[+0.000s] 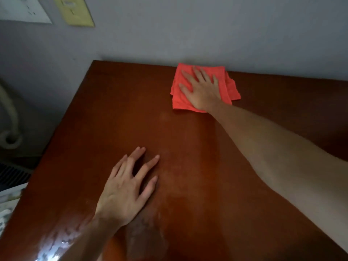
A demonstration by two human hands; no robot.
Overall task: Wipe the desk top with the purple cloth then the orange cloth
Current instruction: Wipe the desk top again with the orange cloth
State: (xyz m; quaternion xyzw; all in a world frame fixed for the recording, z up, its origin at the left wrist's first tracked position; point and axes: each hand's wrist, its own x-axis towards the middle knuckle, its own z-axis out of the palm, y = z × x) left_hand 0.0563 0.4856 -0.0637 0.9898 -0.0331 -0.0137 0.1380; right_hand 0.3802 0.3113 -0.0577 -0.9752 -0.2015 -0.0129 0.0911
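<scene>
The folded orange cloth (228, 85) lies flat on the reddish-brown desk top (116, 113), close to the back edge by the wall. My right hand (201, 89) presses flat on the cloth with fingers spread, arm stretched far forward. My left hand (126, 189) rests palm down on the bare wood near the front, fingers apart and holding nothing. No purple cloth is in view.
A grey wall (207, 29) runs along the desk's back edge. A white socket plate (22, 8) and a yellowish switch plate (73, 10) hang at the upper left. A pale hose (9, 117) and dark floor lie beyond the desk's left edge.
</scene>
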